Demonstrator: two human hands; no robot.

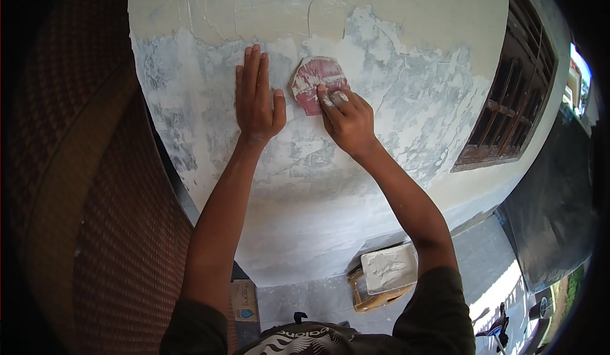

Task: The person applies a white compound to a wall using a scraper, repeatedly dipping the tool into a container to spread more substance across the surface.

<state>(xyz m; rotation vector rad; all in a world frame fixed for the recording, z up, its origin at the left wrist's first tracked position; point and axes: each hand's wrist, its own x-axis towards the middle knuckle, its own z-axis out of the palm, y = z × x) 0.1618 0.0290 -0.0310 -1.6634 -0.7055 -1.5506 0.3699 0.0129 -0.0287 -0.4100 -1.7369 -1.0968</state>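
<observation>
My left hand [257,97] lies flat against the patchy wall [413,101], its fingers pointing up and the thumb apart. To its right, my right hand [346,116] grips a reddish putty scraper [319,78] by its lower part. White paste smears the scraper's face and my right fingertips. The blade looks laid against the wall, though its contact edge is hard to make out. Smooth cream-white filler covers the wall's upper part; around both hands the surface is mottled grey and white.
Below on the grey floor, a tray of white putty [389,269] rests on a wooden stool [375,301]. A brown cardboard box [244,301] stands near my left arm. A woven brown panel [127,221] rises at left; a dark wooden window [508,94] is at right.
</observation>
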